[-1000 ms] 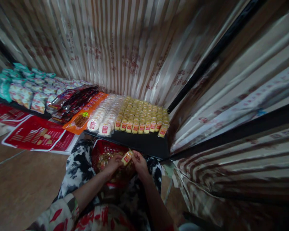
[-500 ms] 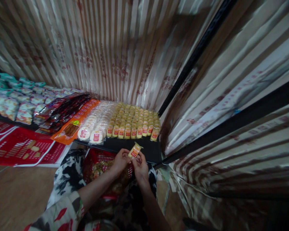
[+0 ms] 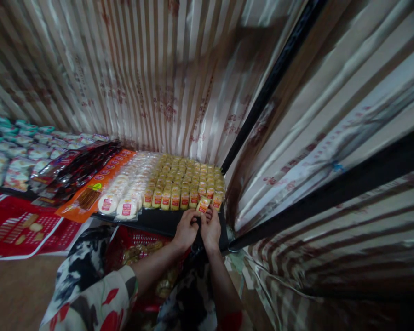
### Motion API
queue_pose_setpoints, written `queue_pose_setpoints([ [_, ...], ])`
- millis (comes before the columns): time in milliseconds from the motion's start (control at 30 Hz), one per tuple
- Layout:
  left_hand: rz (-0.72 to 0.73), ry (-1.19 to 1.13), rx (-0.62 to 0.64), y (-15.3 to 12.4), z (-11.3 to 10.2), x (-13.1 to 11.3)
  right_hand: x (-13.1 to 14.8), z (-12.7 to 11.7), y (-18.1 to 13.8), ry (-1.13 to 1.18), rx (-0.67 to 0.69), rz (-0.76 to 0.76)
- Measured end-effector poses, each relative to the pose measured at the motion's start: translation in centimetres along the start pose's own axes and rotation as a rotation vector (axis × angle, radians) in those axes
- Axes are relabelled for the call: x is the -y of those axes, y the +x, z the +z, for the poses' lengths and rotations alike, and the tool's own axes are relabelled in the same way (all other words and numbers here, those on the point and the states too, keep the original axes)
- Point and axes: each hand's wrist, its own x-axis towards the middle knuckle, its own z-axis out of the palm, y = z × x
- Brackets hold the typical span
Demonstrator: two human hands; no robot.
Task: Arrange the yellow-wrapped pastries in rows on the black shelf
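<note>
A small yellow snack packet with a red and white label is pinched between my two hands at the front of the shelf. My left hand grips its left side, fingers curled. On its right edge, the thumb and fingers of my right hand are closed. Right behind it stand neat rows of matching yellow packets. A red basket with more wrapped packets sits at my lap, partly hidden by my left forearm.
The black shelf also bears round white crackers in clear wrap, an orange bag, dark red packets and white-and-green bags. Striped sheeting hangs behind, with a black pole at the right. A red printed bag hangs at left.
Both hands have carried the yellow packet forward from above the basket to the front row on the shelf. The camera view has shifted a little.
</note>
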Motion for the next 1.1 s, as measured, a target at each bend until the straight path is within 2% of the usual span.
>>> queue_pose_setpoints([
  [200,-0.022,-0.039,0.033,1.5,0.7,1.0,-0.8,1.1,1.3,-0.084,-0.05,-0.054],
  [400,-0.035,-0.013,0.032,2.2,0.9,1.5,-1.3,1.4,1.4,-0.231,-0.038,-0.103],
  [567,-0.018,0.009,0.04,2.3,1.1,1.8,-1.1,1.3,1.3,-0.308,-0.112,-0.234],
  [833,0.051,0.086,0.032,2.5,1.1,1.7,-1.2,1.2,1.3,-0.193,-0.078,-0.18],
  [967,0.16,0.1,0.05,2.3,1.0,1.5,-1.6,1.3,1.3,-0.185,-0.071,-0.223],
  [1100,0.147,0.126,0.082,2.6,1.3,1.6,-2.2,1.6,1.4,-0.23,-0.069,-0.252],
])
